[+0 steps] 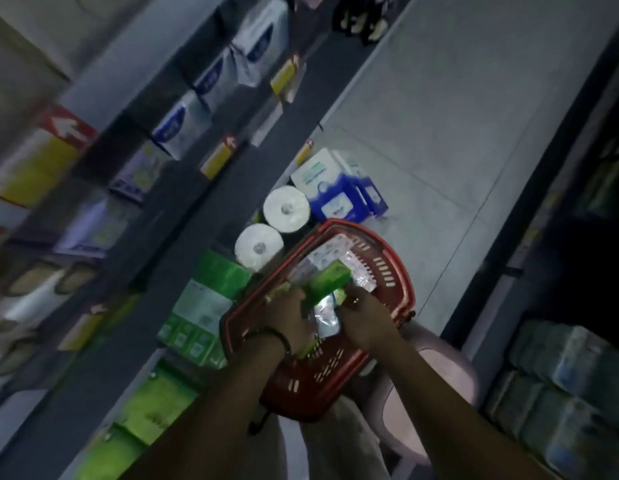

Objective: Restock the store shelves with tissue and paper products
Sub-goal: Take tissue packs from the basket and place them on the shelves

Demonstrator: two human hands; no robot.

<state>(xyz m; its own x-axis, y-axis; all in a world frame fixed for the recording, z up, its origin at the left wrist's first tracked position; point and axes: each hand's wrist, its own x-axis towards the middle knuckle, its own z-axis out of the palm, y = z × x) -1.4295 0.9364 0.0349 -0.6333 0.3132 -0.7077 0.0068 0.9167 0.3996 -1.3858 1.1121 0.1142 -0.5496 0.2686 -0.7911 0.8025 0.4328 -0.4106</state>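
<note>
Tissue pack (327,277), boxy glossy green, in left hand (290,318) at slotted red basket (401,271).

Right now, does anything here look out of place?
Yes. Two white paper rolls and some blue tissue packs stand on the aisle floor beside the shelf, not on it.

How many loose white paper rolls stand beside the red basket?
2. One roll stands next to the blue packs; the other roll sits nearer, by the green packs. The basket may hide more.
</note>
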